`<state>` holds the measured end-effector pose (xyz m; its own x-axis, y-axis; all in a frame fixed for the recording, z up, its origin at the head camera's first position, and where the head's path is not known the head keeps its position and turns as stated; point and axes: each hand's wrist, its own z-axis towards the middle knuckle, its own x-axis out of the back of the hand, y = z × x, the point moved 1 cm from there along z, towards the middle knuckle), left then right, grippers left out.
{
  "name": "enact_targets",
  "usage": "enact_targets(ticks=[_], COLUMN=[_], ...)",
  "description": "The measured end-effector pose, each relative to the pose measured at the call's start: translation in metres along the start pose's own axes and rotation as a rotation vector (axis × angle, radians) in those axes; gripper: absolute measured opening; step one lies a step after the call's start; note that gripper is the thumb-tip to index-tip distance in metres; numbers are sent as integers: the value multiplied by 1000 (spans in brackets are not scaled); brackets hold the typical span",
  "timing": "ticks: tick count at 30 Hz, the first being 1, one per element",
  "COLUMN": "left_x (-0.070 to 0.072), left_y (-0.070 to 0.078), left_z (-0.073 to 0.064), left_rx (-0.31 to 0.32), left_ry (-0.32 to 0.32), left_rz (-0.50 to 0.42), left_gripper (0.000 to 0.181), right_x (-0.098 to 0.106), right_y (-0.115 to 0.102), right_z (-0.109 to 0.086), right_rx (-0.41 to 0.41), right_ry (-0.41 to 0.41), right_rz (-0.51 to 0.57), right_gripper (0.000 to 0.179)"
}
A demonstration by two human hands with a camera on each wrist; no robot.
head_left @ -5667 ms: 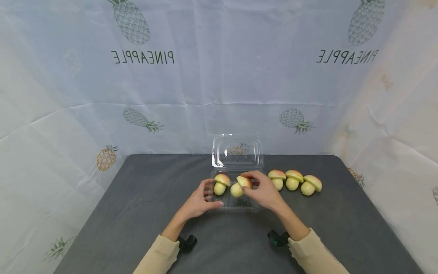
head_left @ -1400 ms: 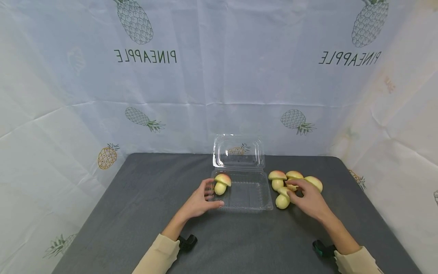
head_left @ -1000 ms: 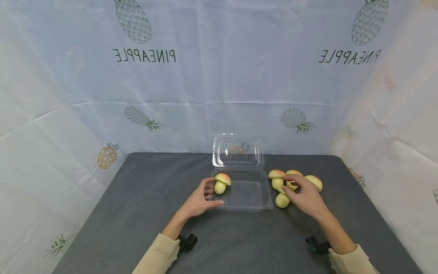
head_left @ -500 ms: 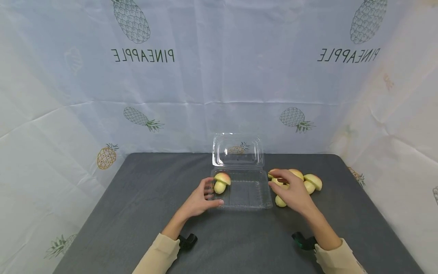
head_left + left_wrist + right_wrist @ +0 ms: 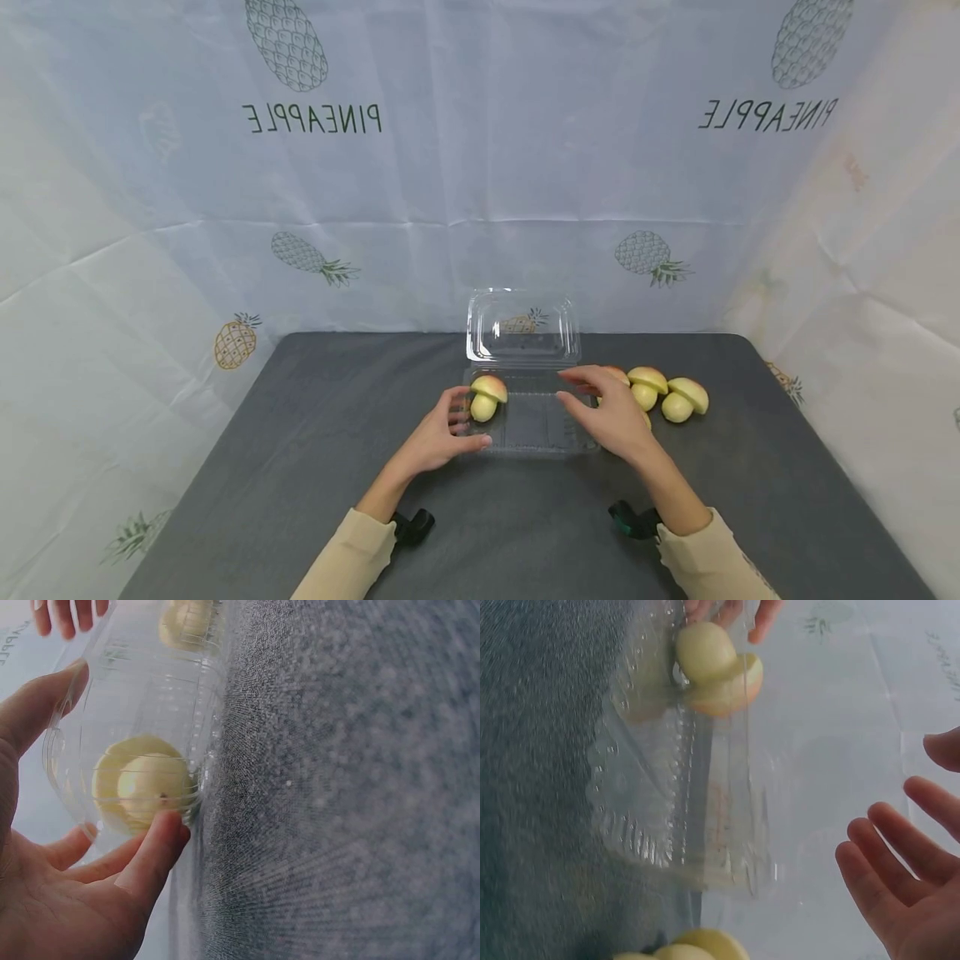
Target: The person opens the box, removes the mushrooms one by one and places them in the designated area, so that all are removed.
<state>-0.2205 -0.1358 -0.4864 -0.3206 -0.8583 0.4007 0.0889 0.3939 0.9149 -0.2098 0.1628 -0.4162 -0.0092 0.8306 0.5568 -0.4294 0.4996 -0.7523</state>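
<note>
An open clear plastic container [image 5: 531,427] stands mid-table with its lid [image 5: 522,327] raised at the back. In its left part sits one toy mushroom [image 5: 488,398], with a pale yellow stem and a reddish-yellow cap. My left hand [image 5: 432,435] grips the container's left end, thumb at the front rim and fingers along the side wall, as the left wrist view shows. Over the container's right edge hovers my right hand [image 5: 617,417], holding nothing, fingers spread and thumb apart in the right wrist view. Behind that hand, mushrooms are partly hidden.
Two more mushrooms [image 5: 647,387] [image 5: 684,400] lie uncovered on the dark grey tabletop [image 5: 337,400], right of the container. A white pineapple-print curtain [image 5: 480,167] hangs close behind the table's back edge.
Earlier my right hand held a mushroom inside the container; that mushroom then lay with the others to the right. My right hand has let go and moved left. My left hand stays put.
</note>
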Motion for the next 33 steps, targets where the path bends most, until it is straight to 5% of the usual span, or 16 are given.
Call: enact_targets(ticks=[14, 33], left_x=[0, -1], left_y=[3, 0], left_z=[0, 1], left_rx=[4, -19], left_ry=[4, 4], left_rz=[0, 7], left_gripper=[96, 96], right_x=[-28, -59], right_y=[-1, -2], right_z=[16, 35], right_rx=[-5, -126], right_ry=[4, -80], right_rz=[77, 83], right_gripper=[33, 39])
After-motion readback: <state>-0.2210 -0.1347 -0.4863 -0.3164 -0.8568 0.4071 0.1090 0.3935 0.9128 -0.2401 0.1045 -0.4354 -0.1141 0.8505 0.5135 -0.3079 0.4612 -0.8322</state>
